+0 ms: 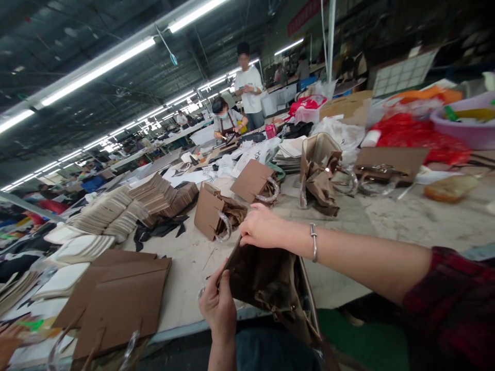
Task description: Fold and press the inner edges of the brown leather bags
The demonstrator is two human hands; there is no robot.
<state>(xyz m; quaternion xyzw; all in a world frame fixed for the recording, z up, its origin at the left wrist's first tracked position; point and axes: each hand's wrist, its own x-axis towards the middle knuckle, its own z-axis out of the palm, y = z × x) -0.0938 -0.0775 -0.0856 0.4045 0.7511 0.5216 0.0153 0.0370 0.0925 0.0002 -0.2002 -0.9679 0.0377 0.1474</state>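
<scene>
Across the frame, the table (pixel 193 265); at its near edge, lower centre, the bag (pixel 251 273), probably light, stiff-walled, soft inside, best taken by the rim. Right hand (pixel 263 226) pinches the rim's top, left hand (pixel 219 306) its left side.

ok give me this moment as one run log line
left hand: gripping brown bag by its edge | right hand: gripping the edge farther along | bag: mouth open | table: other bags beyond

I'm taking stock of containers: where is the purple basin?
In the head view, the purple basin is at the upper right edge, beside the red plastic.
</scene>
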